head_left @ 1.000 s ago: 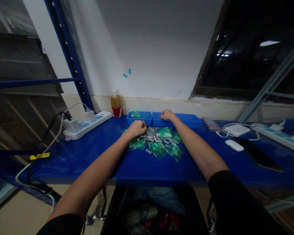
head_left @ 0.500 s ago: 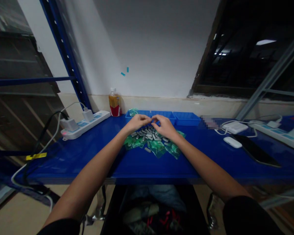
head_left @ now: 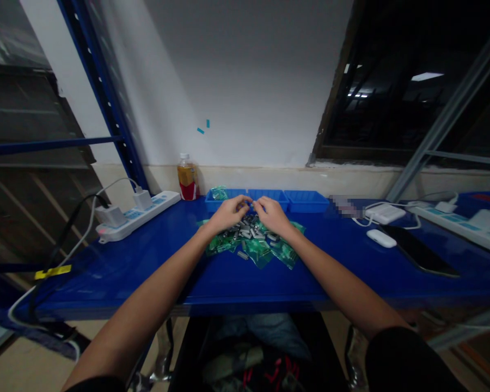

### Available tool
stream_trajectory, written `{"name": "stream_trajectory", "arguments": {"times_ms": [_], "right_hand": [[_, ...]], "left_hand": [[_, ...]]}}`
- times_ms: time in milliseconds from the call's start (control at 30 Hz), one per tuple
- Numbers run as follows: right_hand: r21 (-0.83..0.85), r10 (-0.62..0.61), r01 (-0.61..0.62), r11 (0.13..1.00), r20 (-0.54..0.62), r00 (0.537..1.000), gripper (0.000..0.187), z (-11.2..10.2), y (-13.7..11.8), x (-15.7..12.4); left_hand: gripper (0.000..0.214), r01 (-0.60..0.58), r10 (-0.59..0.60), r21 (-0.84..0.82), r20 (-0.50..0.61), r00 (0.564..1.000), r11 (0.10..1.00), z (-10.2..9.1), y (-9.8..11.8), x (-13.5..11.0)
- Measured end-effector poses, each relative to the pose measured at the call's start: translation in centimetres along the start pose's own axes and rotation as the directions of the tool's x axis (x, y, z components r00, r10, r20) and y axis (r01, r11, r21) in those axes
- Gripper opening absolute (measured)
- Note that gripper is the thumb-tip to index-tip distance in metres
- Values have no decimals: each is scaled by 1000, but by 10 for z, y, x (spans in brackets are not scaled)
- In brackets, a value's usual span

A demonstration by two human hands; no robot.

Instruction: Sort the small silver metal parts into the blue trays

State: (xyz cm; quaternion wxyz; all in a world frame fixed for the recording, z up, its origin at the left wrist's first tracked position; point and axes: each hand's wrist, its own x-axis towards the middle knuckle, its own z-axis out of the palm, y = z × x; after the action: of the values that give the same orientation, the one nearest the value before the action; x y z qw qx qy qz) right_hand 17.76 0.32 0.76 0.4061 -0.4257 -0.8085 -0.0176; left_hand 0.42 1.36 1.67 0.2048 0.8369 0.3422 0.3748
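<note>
My left hand (head_left: 230,212) and my right hand (head_left: 271,212) meet fingertip to fingertip above a heap of small silvery metal pieces (head_left: 248,230). Both are closed in a pinch. A tiny item seems to sit between the fingertips, too small to name. Under and around the heap lie green plastic bags (head_left: 261,253), some with small pieces inside. One loose metal piece (head_left: 242,255) rests on the blue table (head_left: 147,272) in front of the heap. Behind my hands stand blue trays (head_left: 306,201) in a row; the left one holds a green bag (head_left: 219,193).
A drink bottle (head_left: 187,178) stands against the wall, right of a power strip (head_left: 139,215) with plugs and cables. To the right lie a white earphone case (head_left: 381,238), a black phone (head_left: 420,251), a white adapter (head_left: 385,213) and a second power strip (head_left: 461,223).
The view has shifted slightly, so the scene sits a little lower and further left. My fingers have changed position slightly, and both hands stay together over the metal pieces.
</note>
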Motion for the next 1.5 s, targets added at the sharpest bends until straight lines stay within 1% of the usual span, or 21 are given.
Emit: {"name": "stream_trajectory", "arguments": {"times_ms": [67, 100, 200, 300, 333, 400, 467, 567, 600, 667, 733, 800, 867, 933, 1000, 1033, 1100, 1200, 1267, 1367, 1500], "right_hand": [[-13, 14, -14, 1000, -1, 1000, 34, 3, 2, 1], [-15, 15, -15, 1000, 3, 1000, 35, 4, 2, 1], [-1, 25, -25, 1000, -1, 1000, 35, 5, 1, 0], [61, 26, -24, 998, -47, 999, 19, 3, -2, -2], [81, 5, 0, 997, -60, 998, 14, 2, -3, -3], [99, -63, 70, 993, -69, 996, 17, 0, -6, -4], [85, -122, 127, 988, -65, 990, 14, -1, -9, -5], [28, -145, 147, 989, -60, 988, 12, -3, -6, -1], [-1, -136, 137, 991, -64, 989, 14, -6, -1, 1], [-74, -79, 72, 995, -96, 992, 16, -15, 18, 4], [-167, 41, -69, 984, -164, 986, 19, -30, 46, 4], [-289, 202, -266, 920, -231, 952, 23, -47, 78, -1], [-375, 368, -442, 815, -254, 894, 25, -60, 105, -10], [-412, 508, -570, 711, -259, 821, 29, -66, 124, -19], [-416, 591, -640, 646, -258, 764, 32, -67, 132, -25], [-410, 610, -658, 631, -260, 748, 34, -66, 133, -27], [-396, 619, -675, 623, -278, 735, 36, -63, 131, -28], [-384, 598, -673, 632, -311, 738, 38, -61, 125, -27], [-390, 579, -652, 650, -302, 757, 39, -59, 121, -26], [-407, 559, -598, 690, -226, 798, 40, -55, 114, -23], [-427, 521, -522, 739, -129, 844, 45, -45, 105, -18]], "left_hand": [[30, -126, 126, 105, 2, 992, 986, 2, 2, -2], [28, -154, 156, 149, 2, 988, 977, 3, 3, -2], [23, -144, 165, 283, -53, 985, 948, 2, 6, -3], [30, -91, 126, 347, -79, 989, 934, -1, 8, -3], [34, -64, 99, 349, -84, 992, 935, -2, 8, -3], [43, -18, 46, 324, -79, 996, 946, -2, 8, -3], [47, -2, 15, 251, -50, 999, 968, 0, 7, -3], [51, 27, -30, 107, 20, 999, 994, 0, 2, -1], [52, 47, -53, 95, 58, 997, 994, -1, 0, 0], [46, 53, -78, 172, 145, 986, 984, -7, -5, 1], [31, 11, -87, 314, 229, 970, 949, -15, -10, 1], [26, -23, -110, 389, 317, 942, 921, -21, -16, 0], [27, -17, -147, 388, 389, 910, 921, -24, -20, -2], [24, 9, -165, 361, 405, 899, 933, -24, -22, -3], [20, 36, -167, 333, 374, 912, 942, -22, -23, -3], [17, 42, -163, 320, 360, 918, 946, -20, -23, -3], [16, 50, -151, 288, 343, 927, 956, -19, -23, -2], [27, 74, -162, 248, 356, 920, 966, -18, -23, -3], [32, 88, -180, 253, 365, 914, 964, -18, -23, -3], [31, 78, -183, 289, 359, 915, 954, -18, -25, -4], [28, 20, -151, 356, 345, 926, 934, -15, -28, -3]]}}
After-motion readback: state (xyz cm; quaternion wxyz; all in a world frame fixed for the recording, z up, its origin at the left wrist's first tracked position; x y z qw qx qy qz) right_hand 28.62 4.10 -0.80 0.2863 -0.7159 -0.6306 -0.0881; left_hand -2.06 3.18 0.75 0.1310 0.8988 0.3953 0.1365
